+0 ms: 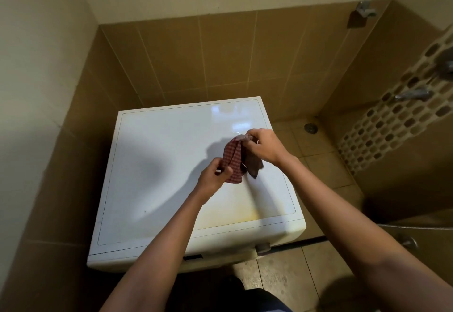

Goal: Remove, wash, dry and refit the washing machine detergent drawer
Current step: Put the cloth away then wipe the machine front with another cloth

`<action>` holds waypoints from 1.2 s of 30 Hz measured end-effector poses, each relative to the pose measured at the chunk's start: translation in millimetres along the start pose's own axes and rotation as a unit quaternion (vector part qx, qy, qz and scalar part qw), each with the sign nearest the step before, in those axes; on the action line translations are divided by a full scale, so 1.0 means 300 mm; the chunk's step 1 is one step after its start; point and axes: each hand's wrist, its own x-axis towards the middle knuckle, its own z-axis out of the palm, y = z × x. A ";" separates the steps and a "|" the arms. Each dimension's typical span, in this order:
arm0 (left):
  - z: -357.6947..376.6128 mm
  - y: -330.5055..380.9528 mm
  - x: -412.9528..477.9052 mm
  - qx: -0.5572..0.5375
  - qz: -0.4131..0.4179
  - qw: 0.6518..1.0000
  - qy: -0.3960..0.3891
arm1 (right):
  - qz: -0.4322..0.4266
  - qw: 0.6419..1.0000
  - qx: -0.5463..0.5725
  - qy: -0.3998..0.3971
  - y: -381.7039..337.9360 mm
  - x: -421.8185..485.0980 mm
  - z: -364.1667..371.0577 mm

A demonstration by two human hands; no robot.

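Note:
A white washing machine (pixel 159 164) stands in the tiled corner below me, seen from above. Over its top I hold a red checked cloth (pixel 234 162) between both hands. My left hand (pixel 213 176) pinches the cloth's lower end. My right hand (pixel 263 146) grips its upper end, and a darker fold hangs below that hand. The cloth is raised off the lid and casts a shadow to the left. The detergent drawer is not in sight; only a dark slot (pixel 193 257) and a grey knob (pixel 262 247) show on the front edge.
Brown tiled walls close in behind and to the left of the machine. To the right lie a tiled floor with a drain (pixel 310 127), wall taps (pixel 413 94) and a mosaic strip. A yellowish stain marks the lid's front right.

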 end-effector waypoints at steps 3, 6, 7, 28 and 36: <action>0.006 -0.011 0.005 0.034 -0.004 0.999 -0.029 | 0.033 0.996 0.082 0.013 -0.012 0.006 -0.027; -0.002 -0.016 0.011 0.022 0.016 1.000 -0.009 | 0.024 0.996 0.080 -0.017 -0.019 -0.002 -0.063; -0.014 -0.010 0.006 0.017 0.021 1.000 0.000 | 0.027 0.996 0.083 -0.027 -0.015 -0.006 -0.079; -0.099 -0.034 0.007 0.154 -0.029 0.985 0.071 | 0.087 0.991 0.037 -0.099 0.229 -0.103 0.078; -0.106 -0.049 -0.003 0.168 0.005 0.982 0.091 | -0.098 0.968 -0.205 -0.109 0.258 -0.095 0.098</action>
